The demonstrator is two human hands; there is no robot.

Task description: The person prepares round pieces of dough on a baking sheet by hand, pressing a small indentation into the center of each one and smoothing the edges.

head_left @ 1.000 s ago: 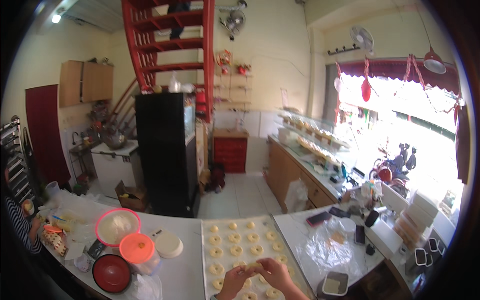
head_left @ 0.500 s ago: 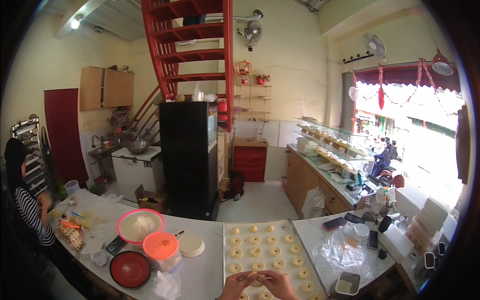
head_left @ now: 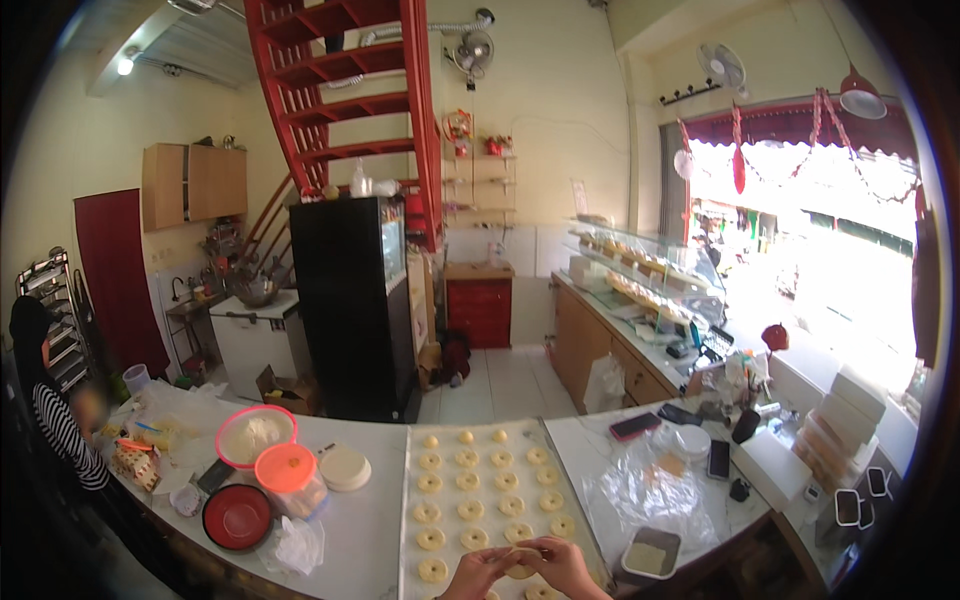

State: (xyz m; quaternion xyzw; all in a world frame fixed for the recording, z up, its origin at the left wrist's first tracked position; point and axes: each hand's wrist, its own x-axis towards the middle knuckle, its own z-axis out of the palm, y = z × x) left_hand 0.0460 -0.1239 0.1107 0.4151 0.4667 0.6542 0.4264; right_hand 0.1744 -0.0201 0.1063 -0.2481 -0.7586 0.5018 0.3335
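Observation:
Both hands are closed around a pale dough ring over the near end of the tray. My left hand grips its left side. My right hand has its fingers curled over the top and right side, so part of the ring is hidden. Below and beyond them lies a lined tray with rows of dough rings, such as one dough ring near its middle. Along the far edge sit three round dough balls, one being a dough ball. My hands and wrists cover some rings nearest me.
On the left stand a pink-rimmed bowl of flour-like powder, an orange-lidded tub, a red-and-black bowl and a white plastic bag. Right are a metal tin, crumpled clear plastic and phones. A person stands far left.
The whole view has shifted, so the table and room appear farther left and slightly higher. Both hands still hold a dough ring above the near part of the tray.

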